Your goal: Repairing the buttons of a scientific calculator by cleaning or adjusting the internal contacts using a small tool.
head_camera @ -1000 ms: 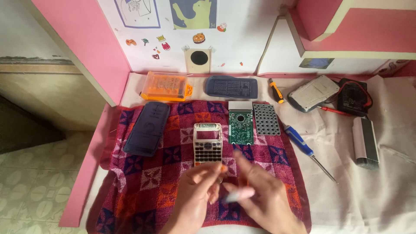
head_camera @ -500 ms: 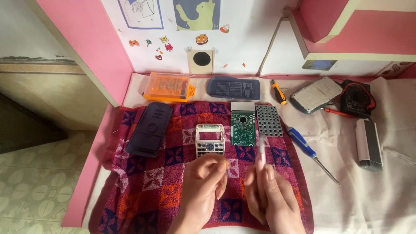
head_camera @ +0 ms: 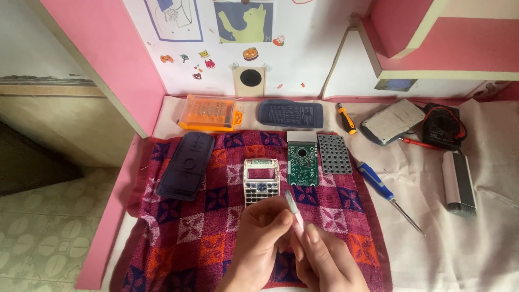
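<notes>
Both hands are together low at the near edge of the bench. The left hand [head_camera: 259,238] and right hand [head_camera: 319,259] pinch a slim pale pink pen-like tool with a grey tip [head_camera: 292,212], tip pointing up and away. Judged light, stiff and smooth, so it could slip; best held along the mid-shaft, as now.

Just beyond the fingertips: a white calculator front shell with grey keys [head_camera: 261,181], lying flat on a red-and-purple patterned towel [head_camera: 184,238]. Thin plastic, probably brittle at the open window; take it by the long edges.

Right of the shell: a green circuit board [head_camera: 302,164], fragile, handle by the rim only. Beside that, a grey rubber keypad mat [head_camera: 333,154], soft.

Far left of the hands: an orange translucent bit case [head_camera: 210,113].

On the wall beyond: small cartoon stickers [head_camera: 249,53], a yellow-green cat picture on blue [head_camera: 243,20], and a beige square with a black disc [head_camera: 251,79].
</notes>
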